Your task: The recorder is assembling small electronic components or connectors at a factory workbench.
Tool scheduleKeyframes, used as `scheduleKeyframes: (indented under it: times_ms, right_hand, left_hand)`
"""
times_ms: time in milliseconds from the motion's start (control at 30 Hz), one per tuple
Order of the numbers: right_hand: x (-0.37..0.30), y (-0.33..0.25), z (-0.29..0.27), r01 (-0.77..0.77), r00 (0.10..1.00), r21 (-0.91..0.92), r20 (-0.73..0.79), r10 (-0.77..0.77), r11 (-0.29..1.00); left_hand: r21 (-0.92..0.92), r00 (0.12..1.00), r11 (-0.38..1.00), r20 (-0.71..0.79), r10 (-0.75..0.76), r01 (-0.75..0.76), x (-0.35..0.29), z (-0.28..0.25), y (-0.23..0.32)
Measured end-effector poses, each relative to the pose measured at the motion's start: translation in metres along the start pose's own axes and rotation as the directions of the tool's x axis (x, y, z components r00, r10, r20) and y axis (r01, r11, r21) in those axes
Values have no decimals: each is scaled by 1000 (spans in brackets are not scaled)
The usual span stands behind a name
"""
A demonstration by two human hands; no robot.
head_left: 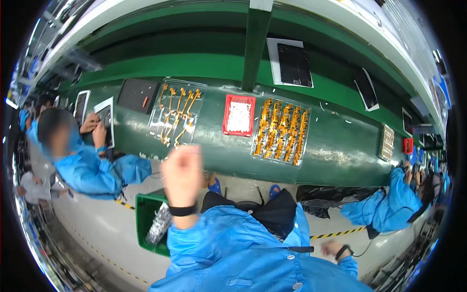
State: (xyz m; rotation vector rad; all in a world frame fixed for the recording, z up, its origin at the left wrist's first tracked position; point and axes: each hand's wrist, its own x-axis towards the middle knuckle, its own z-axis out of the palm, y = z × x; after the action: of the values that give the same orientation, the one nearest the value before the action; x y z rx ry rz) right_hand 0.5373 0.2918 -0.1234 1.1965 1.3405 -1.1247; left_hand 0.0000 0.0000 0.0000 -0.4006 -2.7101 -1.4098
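My left hand (pixel 184 168) is raised at the bench's near edge, just below a clear tray (pixel 192 124) of loosely spaced orange flex cables. Motion blurs its fingers, so their grip is hidden. Down by my right side, away from the bench, my right hand (pixel 332 247) hangs with its fingers loosely apart and nothing visible in it. Both wrists wear black bands. A red bin (pixel 226 130) holding small white pieces stands mid-bench. To its right lies another clear tray (pixel 303 158), filled with dense rows of orange flex cables.
A dark pad (pixel 134 95) lies at the left, near a seated co-worker (pixel 90 168). Another co-worker (pixel 384 204) sits at the right. A green crate (pixel 144 228) with a silvery bag stands on the floor. A green post (pixel 253 53) rises behind the bench.
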Motion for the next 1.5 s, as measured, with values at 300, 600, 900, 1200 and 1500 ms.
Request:
scheduleKeyframes:
  times_ms: [300, 600, 900, 1200, 1500]
  right_hand:
    - [66, -307, 98, 126, 591, 807, 407, -697, 578]
    - [241, -303, 174, 677, 423, 224, 662, -619, 701]
    - [214, -294, 209, 960, 138, 147, 491, -860, 237]
    - [151, -275, 188, 985, 34, -173, 291, -956, -17]
    - [127, -240, 11, 802, -239, -541, -678, -695, 251]
  left_hand:
    - [-525, 540, 698, 446, 713, -487, -110, 157, -10]
    - [-818, -46, 547, 562, 826, -177, -287, 243, -181]
    - [-321, -10, 778, 922, 388, 540, -340, 226, -213]
    - [-368, 383, 923, 842, 381, -110, -305, 192, -222]
    - [-892, 996, 451, -48, -74, -9, -118, 136, -183]
